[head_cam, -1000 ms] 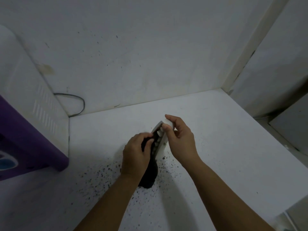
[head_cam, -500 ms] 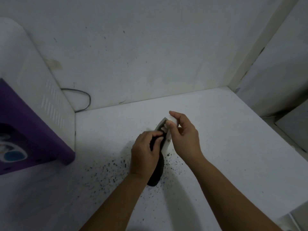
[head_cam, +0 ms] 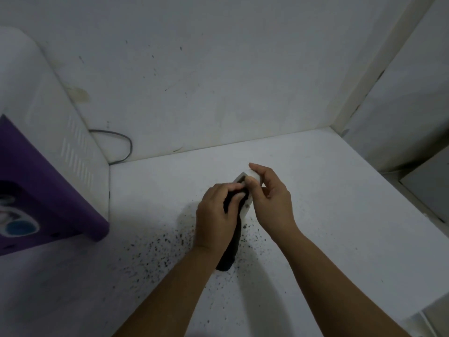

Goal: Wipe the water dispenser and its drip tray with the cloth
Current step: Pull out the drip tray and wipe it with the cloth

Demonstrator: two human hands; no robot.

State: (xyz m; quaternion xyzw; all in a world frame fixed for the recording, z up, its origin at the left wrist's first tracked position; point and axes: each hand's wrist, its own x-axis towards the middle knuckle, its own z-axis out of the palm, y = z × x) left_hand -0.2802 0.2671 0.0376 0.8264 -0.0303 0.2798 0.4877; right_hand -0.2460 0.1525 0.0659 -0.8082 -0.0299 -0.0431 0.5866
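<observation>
Since a second ago the left hand [head_cam: 215,215] has slid further up the small white plastic drip tray [head_cam: 245,188], so its fingers now cover more of the tray's slotted face, while both hands sit in much the same spot above the white worktop [head_cam: 340,215]. That left hand is curled around a dark, almost black cloth [head_cam: 230,249] and presses it against the tray; the loose end of the cloth hangs down below the wrist and reaches the worktop. The right hand [head_cam: 272,203] pinches the far end of the tray between thumb and bent fingers, holding it tilted on edge just above the surface. Only the tray's upper corner and a strip of its edge show between the two hands. Many small black specks [head_cam: 165,246] are scattered across the worktop beneath and to the left of the hands. At the left edge of the view stands the white and purple water dispenser [head_cam: 48,181], well apart from the hands, with ventilation slots in its white side panel and a blue round button on its purple front. A thin black cable [head_cam: 126,147] loops behind it against the grey-white wall [head_cam: 218,69].
</observation>
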